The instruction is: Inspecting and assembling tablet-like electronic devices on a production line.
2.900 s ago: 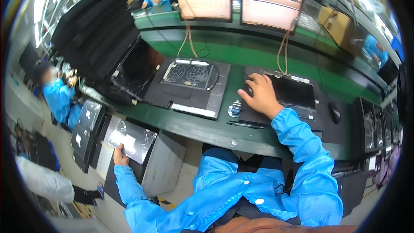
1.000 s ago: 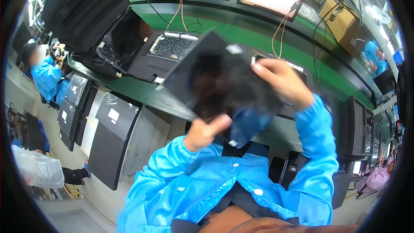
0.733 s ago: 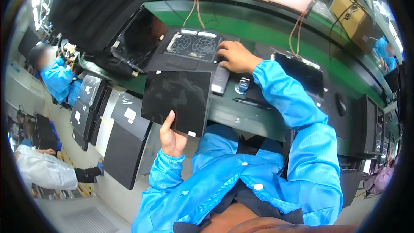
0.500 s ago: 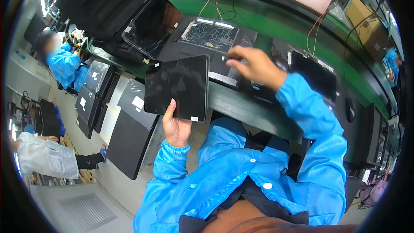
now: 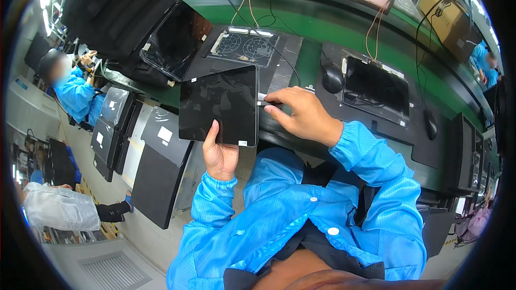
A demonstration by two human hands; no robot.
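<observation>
My left hand [image 5: 219, 153] holds a flat black tablet [image 5: 219, 105] by its lower edge, screen up, in front of the bench. My right hand [image 5: 302, 115] is at the tablet's right edge, with its fingertips pinched on a small light-coloured piece [image 5: 262, 99] beside that edge. Both arms wear blue sleeves. Beyond the tablet on the bench lies a black fixture with two round fans [image 5: 244, 45].
A second dark tablet [image 5: 174, 40] leans at the bench's left. A black device [image 5: 376, 88], two mice [image 5: 332, 78] and cables lie on the green bench [image 5: 309, 56]. Wrapped black panels [image 5: 156, 166] stand in racks at the lower left. A person in blue [image 5: 72, 94] works at far left.
The tablet stayed in my left hand and came closer to my chest. My right hand came down from the bench to the tablet's right edge.
</observation>
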